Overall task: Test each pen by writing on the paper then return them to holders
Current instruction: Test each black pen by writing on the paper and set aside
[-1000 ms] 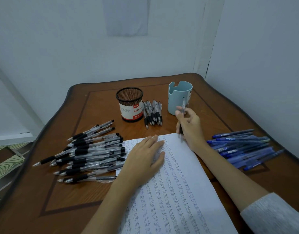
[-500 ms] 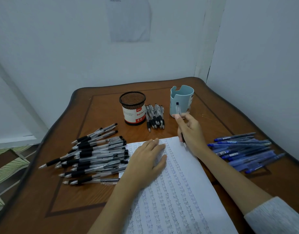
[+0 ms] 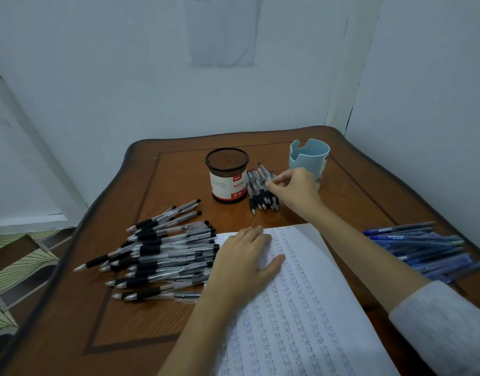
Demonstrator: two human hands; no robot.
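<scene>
Right hand (image 3: 295, 191) hides part of pen row (image 3: 258, 194) (grip unclear)

Beyond my right hand (image 3: 295, 191), pale blue walls (image 3: 97, 90) met in a corner; a paper sheet (image 3: 222, 31) hung above it, and patterned floor (image 3: 19, 256) showed far left.

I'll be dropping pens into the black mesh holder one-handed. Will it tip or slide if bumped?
Nothing sticks out of the black mesh holder, so it is probably light and may slide on the polished table. It stands upright and squat, so tipping seems unlikely.
</scene>
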